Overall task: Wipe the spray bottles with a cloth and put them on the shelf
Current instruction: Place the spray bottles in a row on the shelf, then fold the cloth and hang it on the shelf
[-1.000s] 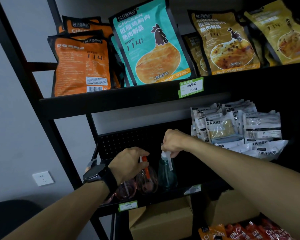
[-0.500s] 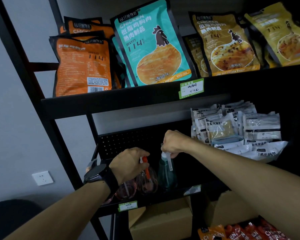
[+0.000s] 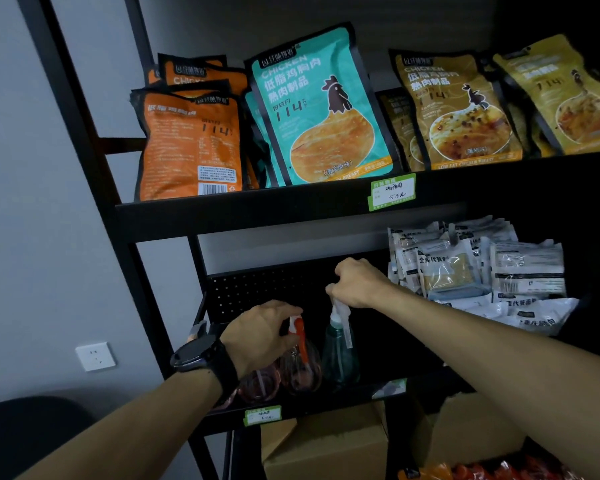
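On the middle shelf (image 3: 326,403) stand three spray bottles side by side. My left hand (image 3: 260,332) grips the orange spray head of a pink clear bottle (image 3: 300,370). A second pink bottle (image 3: 258,384) stands just left of it, partly hidden behind my wrist. My right hand (image 3: 355,282) holds the white spray head of a green bottle (image 3: 338,358), which stands upright on the shelf. No cloth is in view.
White snack packets (image 3: 482,271) are piled on the same shelf to the right. Orange, teal and yellow chicken pouches (image 3: 319,112) fill the shelf above. Cardboard boxes (image 3: 326,445) sit below. A grey wall with a socket (image 3: 96,355) is at left.
The camera has shifted slightly. Both hands stay on the spray heads in the same places, and the bottles have not visibly moved.
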Demonstrator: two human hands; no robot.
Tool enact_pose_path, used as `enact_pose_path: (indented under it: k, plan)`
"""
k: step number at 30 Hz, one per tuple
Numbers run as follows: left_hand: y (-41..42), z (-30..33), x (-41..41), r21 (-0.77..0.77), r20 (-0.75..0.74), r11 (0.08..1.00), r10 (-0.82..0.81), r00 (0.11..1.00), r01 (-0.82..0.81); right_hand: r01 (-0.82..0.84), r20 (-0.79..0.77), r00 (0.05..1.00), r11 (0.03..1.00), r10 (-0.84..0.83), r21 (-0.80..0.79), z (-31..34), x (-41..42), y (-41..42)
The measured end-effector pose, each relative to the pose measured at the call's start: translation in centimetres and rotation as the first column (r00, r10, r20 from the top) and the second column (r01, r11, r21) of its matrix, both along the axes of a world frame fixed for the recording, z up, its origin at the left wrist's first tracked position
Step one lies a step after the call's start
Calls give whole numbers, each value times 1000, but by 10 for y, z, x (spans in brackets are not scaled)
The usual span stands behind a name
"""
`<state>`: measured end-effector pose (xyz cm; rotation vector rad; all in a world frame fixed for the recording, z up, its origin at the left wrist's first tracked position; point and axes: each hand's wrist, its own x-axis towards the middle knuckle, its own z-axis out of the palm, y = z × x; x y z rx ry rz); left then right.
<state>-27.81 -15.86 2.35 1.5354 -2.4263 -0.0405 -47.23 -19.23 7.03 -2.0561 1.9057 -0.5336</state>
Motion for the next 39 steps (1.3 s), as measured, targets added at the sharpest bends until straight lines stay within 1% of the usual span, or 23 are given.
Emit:
enact_pose_path:
  k: [8, 17, 30, 39]
  plan:
    - [29, 43, 24, -33, 42, 997, 67, 997, -65, -66, -10, 998, 997, 66, -44, 35, 19, 22]
    - [75, 73, 75, -83, 55, 981, 180, 982, -175, -142, -22, 990, 990, 141, -22, 58, 51, 52]
    - [134, 68, 174, -101, 55, 927, 368, 928, -361, -258, -87, 963, 965, 254, -39, 62, 120, 72]
    - [162, 64, 217, -59, 27, 887, 459, 888, -457, -372, -94, 925, 928, 368, -30, 58, 177, 81]
